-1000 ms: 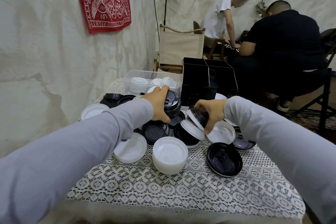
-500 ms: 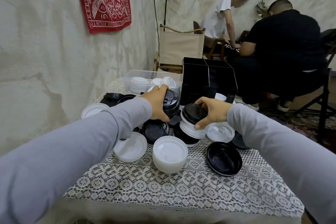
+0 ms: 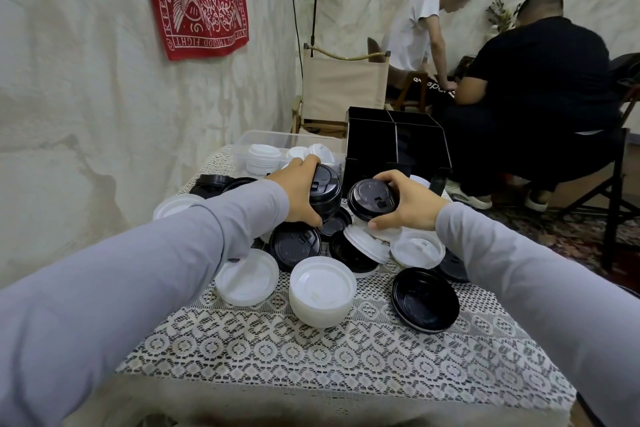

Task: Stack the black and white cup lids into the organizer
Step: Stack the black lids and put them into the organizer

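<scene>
Near the middle of the frame the left hand (image 3: 298,196) curls around a stack of black lids (image 3: 327,189). Just right of it, the right hand (image 3: 410,206) grips a single black lid (image 3: 371,199) by its rim, above a loose pile of lids. The black organizer (image 3: 398,146) stands directly behind both hands, with a clear bin (image 3: 256,139) of white lids at its left. Lower down, a white lid stack (image 3: 322,291) and an upturned black lid (image 3: 425,303) rest on the lace-covered worktop (image 3: 311,364).

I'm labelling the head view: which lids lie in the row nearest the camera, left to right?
In order: flat translucent white plastic lid → stack of round white plastic lids → upturned round black plastic lid.
</scene>
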The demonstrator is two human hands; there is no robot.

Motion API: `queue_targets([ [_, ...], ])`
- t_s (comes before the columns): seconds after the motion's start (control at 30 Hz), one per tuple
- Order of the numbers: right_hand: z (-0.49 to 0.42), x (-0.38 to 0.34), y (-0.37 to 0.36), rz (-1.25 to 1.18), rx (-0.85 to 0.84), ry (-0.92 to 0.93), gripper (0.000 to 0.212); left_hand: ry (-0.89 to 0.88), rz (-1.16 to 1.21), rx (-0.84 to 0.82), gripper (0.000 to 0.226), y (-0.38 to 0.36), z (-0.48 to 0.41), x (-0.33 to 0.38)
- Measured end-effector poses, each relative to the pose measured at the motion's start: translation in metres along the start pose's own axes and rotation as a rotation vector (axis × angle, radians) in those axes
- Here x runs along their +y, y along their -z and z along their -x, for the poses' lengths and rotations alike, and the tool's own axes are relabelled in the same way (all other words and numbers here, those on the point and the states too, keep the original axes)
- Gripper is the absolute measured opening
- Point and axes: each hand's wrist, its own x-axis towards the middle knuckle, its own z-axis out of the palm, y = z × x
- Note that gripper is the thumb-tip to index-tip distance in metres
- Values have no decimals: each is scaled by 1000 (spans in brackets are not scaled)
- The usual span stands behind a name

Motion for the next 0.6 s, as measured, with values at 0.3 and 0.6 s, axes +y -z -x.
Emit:
queue_targets([
  [0.3,-8,-4,-26,-53,211,-22,91,-51,102,75,100,14,-4,11],
  [0.6,-12,-33,-34,-281,186,9,92,-110,142,79,92,17,-9,26],
])
